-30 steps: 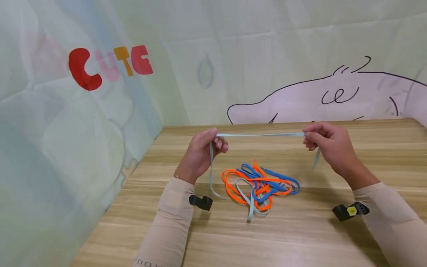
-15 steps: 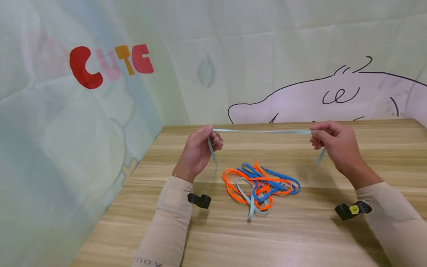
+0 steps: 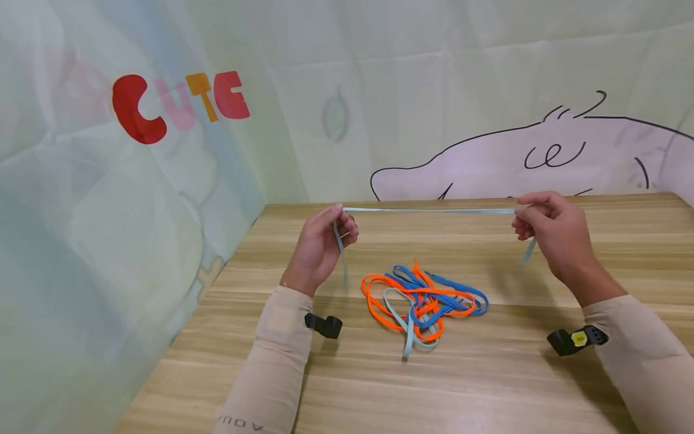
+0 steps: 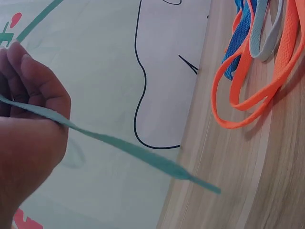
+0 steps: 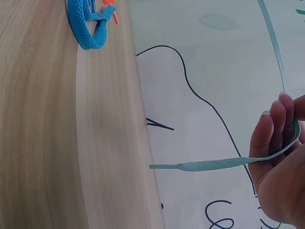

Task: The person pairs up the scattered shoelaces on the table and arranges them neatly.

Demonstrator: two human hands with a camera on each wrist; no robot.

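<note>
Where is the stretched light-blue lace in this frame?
In the head view, the light-blue lace spans between the left hand and right hand, higher in the picture than the tangled laces on the table.

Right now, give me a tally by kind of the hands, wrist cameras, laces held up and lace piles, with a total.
Left hand and right hand: 2
Left wrist camera and right wrist camera: 2
Light blue lace, held up between both hands: 1
Tangled lace pile: 1 (too entangled to count single laces)
Total: 6
</note>
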